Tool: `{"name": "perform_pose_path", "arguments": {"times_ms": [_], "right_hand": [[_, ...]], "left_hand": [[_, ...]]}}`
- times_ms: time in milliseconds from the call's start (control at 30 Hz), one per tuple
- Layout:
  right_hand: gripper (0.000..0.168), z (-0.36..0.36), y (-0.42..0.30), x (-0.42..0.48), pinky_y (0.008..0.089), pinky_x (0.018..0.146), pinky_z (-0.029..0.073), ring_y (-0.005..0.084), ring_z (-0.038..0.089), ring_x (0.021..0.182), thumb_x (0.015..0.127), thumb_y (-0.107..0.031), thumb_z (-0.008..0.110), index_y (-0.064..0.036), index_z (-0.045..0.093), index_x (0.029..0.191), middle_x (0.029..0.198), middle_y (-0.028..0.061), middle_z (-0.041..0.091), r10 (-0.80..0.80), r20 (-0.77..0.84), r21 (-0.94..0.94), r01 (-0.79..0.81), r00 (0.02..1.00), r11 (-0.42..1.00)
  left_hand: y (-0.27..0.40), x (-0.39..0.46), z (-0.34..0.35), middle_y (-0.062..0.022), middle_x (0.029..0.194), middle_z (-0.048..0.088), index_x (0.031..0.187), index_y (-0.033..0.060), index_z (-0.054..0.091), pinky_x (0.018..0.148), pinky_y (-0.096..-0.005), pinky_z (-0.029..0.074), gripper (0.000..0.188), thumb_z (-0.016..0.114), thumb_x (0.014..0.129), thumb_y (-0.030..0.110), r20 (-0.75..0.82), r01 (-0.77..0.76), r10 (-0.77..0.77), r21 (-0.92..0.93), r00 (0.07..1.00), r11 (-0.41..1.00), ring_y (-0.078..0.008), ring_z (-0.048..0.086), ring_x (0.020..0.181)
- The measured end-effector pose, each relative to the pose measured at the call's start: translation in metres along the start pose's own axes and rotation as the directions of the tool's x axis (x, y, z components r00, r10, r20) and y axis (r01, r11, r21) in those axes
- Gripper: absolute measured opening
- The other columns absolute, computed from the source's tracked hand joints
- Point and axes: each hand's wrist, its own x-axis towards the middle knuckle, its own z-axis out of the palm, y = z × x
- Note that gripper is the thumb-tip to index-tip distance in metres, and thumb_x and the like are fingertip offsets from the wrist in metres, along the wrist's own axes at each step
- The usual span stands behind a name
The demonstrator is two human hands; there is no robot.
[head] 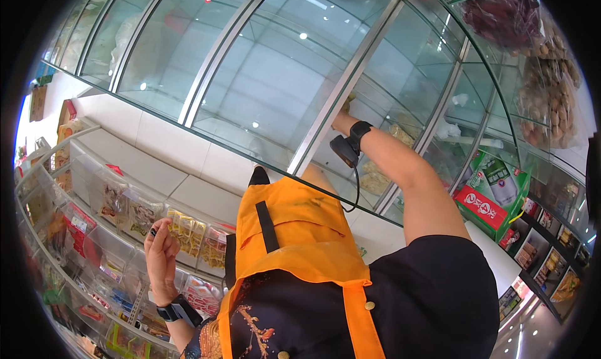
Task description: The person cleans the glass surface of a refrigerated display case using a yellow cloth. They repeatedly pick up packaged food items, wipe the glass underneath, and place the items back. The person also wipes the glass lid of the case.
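Note:
My right arm reaches over the glass edge into a glass display case (263,82). My right hand (340,122) is mostly hidden behind the case's metal sliding-door frame (347,84). Just past it shows a small yellowish-green thing (348,103); I cannot tell whether the hand touches it. Bags of pale dry goods (374,177) lie lower in the case, near my forearm. At my other side, my left hand (162,253) is raised with its fingers loosely curled together and nothing visible in them. It appears in front of small yellow snack packets (187,230), apart from the case.
A curved clear-fronted shelf unit (75,265) with packaged snacks runs along the left. A green and red drinks carton (493,194) stands at the right, below plastic bags of brown nuts or dried goods (547,105). My orange apron (296,223) is close to the glass edge.

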Motion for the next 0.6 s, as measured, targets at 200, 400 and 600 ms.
{"name": "perform_pose_path", "arguments": {"times_ms": [200, 400, 600], "right_hand": [[0.039, 0.071, 0.031, -0.027, 0.041, 0.088, 0.045, 0.0339, 0.054, 0.106, 0.088, -0.006, 0.041, -0.003, 0.053, 0.125, 0.123, 0.0202, 0.055, -0.337, 0.358, -0.288, 0.446, 0.871, 0.848], [0.038, 0.039, 0.001, -0.038, 0.04, 0.09, 0.044, 0.0338, 0.055, 0.104, 0.085, -0.007, 0.047, -0.002, 0.056, 0.121, 0.119, 0.0182, 0.058, 0.313, 0.677, -0.47, 0.065, 0.666, 0.88], [0.044, -0.016, 0.02, -0.063, 0.079, 0.094, 0.019, 0.0417, 0.037, 0.127, 0.077, -0.017, 0.068, -0.014, 0.063, 0.12, 0.131, 0.0149, 0.051, 0.693, 0.107, -0.991, 0.016, 0.713, 0.136]], "left_hand": [[0.001, 0.007, 0.013, 0.0096, 0.057, 0.025, 0.103, 0.0029, 0.059, 0.044, -0.0197, 0.018, 0.014, 0.054, 0.095, 0.014, 0.02, -0.005, 0.004, 0.025, 1.0, 1.0, -0.0015, 0.02, 0.046], [0.0, 0.0, 0.011, 0.0095, 0.057, 0.025, 0.103, 0.0035, 0.06, 0.043, -0.0198, 0.017, 0.014, 0.054, 0.095, 0.014, -0.024, -0.023, 0.024, 0.035, 0.999, 0.999, -0.0016, 0.02, 0.046], [0.001, -0.004, 0.016, 0.0094, 0.057, 0.024, 0.101, 0.0037, 0.06, 0.043, -0.0203, 0.016, 0.013, 0.055, 0.095, 0.014, -0.055, -0.053, 0.054, 0.027, 0.997, 0.998, -0.0017, 0.019, 0.046]]}}
